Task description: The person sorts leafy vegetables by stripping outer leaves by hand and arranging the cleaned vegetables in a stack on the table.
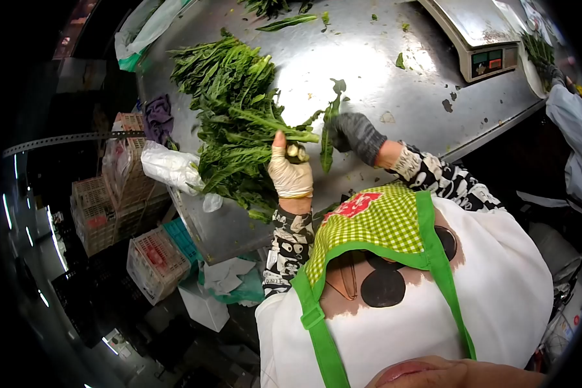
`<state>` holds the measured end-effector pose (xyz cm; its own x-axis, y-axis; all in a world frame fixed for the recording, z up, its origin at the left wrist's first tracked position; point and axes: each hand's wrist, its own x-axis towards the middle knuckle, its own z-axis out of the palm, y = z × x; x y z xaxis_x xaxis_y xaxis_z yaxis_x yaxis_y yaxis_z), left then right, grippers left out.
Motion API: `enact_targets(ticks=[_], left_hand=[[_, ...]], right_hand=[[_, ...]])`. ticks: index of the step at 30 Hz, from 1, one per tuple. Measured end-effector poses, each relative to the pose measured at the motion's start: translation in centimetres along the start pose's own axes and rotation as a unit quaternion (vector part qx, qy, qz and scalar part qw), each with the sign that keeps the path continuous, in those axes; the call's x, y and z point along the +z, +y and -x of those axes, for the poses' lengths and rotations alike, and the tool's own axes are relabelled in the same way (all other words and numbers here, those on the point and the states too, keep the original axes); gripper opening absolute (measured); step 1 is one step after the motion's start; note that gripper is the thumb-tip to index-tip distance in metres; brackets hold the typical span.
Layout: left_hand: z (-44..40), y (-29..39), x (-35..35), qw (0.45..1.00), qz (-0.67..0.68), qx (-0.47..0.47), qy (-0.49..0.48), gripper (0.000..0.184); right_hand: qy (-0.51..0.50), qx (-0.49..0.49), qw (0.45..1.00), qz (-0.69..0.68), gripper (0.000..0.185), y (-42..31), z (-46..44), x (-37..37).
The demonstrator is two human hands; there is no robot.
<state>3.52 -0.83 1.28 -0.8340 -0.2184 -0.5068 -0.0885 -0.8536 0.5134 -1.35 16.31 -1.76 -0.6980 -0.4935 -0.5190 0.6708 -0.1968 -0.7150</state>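
**Along the table's left edge, greens are being gathered**

Close to the left edge of the metal table [362, 71], the leafy greens [233, 84] are spreading in a long pile. The left hand [292, 173] is grasping stems at its inner side; the right hand [357, 137] seems to be pinching a single stalk [328, 152], though its fingertips are blurring. Judging by this, bunching is partway along, with a loose leaf [287, 23] farther off remaining. A white bag [173, 167] is crowding the left edge, a scale [475, 39] the right; between, scrap-flecked metal is offering room.
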Motion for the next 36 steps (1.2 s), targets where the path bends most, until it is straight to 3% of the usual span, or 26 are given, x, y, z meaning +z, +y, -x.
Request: enact_targets(ticks=[1,2,4,7,10,12,13,15,16,18,20,23,24,27,29,31,32,33,34,35,36], left_hand=[[-0.3,0.5,-0.3,1.0,0.004,0.0,-0.015,0.017],[-0.3,0.7,-0.4,1.0,-0.009,-0.002,0.003,0.019],[-0.4,0.9,-0.8,1.0,-0.019,-0.006,0.016,0.019],[-0.2,0.3,-0.1,0.998,-0.046,-0.002,0.04,0.02],[0.6,-1.0,1.2,0.99,-0.108,-0.012,0.087,0.018],[0.7,-1.6,0.8,0.998,-0.057,-0.026,0.019,0.021],[0.3,-1.6,0.1,0.998,-0.014,-0.051,-0.041,0.024],[-0.2,-1.3,0.0,0.998,0.023,-0.031,-0.043,0.027],[-0.2,-1.2,0.2,0.998,0.04,-0.021,-0.043,0.028],[-0.1,-1.3,-0.4,0.997,0.01,-0.061,-0.051,0.027],[0.4,-1.3,-0.2,0.993,-0.006,-0.1,-0.067,0.023],[0.3,-1.4,0.2,0.99,-0.044,-0.128,-0.039,0.018],[0.1,-1.6,0.2,0.992,-0.009,-0.124,-0.032,0.017],[0.3,-2.0,0.2,0.993,-0.018,-0.114,0.001,0.019],[0.5,-2.3,0.6,0.994,-0.02,-0.106,0.02,0.018],[0.8,-2.4,0.7,0.995,-0.013,-0.091,0.028,0.018],[0.7,-2.1,0.9,0.997,-0.007,-0.057,0.043,0.017],[0.8,-1.3,0.6,0.998,-0.017,-0.039,0.044,0.017],[0.8,-0.9,0.3,0.999,-0.025,-0.03,0.035,0.017],[0.8,-0.5,0.1,0.999,-0.031,-0.017,0.028,0.017],[0.9,-0.2,0.4,0.998,-0.057,-0.008,0.017,0.018]], right_hand=[[-0.07,-0.127,0.917,0.371,0.028,1.5,-0.4,-1.2],[-0.119,-0.1,0.892,0.424,0.032,2.9,-0.6,-2.4],[-0.08,-0.025,0.796,0.599,0.044,0.1,3.5,0.5],[0.075,-0.166,0.815,0.551,0.05,-1.3,3.6,2.6],[0.075,-0.281,0.786,0.546,0.039,-1.8,2.5,2.6],[0.088,-0.307,0.75,0.579,0.031,-1.3,1.7,2.3],[0.086,-0.307,0.787,0.529,0.03,-0.8,1.1,1.7],[0.077,-0.304,0.851,0.422,0.03,-0.3,0.5,1.0],[0.075,-0.194,0.901,0.379,0.026,-1.0,1.0,1.5],[0.027,-0.367,0.782,0.503,0.024,0.3,0.4,0.4],[0.014,-0.524,0.618,0.586,0.021,2.6,-1.2,-0.8],[0.027,-0.356,0.804,0.476,0.022,2.8,-0.6,0.4],[0.044,-0.254,0.9,0.351,0.021,1.2,0.4,1.5],[0.067,-0.304,0.839,0.447,0.019,1.8,-0.2,0.5],[0.056,-0.201,0.933,0.293,0.017,2.1,-0.5,0.3],[0.045,-0.019,0.986,0.162,0.017,0.0,0.7,1.5],[0.14,0.099,0.975,-0.141,0.023,1.1,-0.6,0.7],[0.097,0.064,0.991,0.074,0.026,1.9,-1.1,-0.1],[0.046,0.024,0.957,0.285,0.029,2.4,-1.3,-1.7],[-0.008,-0.017,0.875,0.483,0.033,2.9,-1.7,-2.7],[0.032,-0.053,0.842,0.535,0.039,0.4,1.3,-0.8]])
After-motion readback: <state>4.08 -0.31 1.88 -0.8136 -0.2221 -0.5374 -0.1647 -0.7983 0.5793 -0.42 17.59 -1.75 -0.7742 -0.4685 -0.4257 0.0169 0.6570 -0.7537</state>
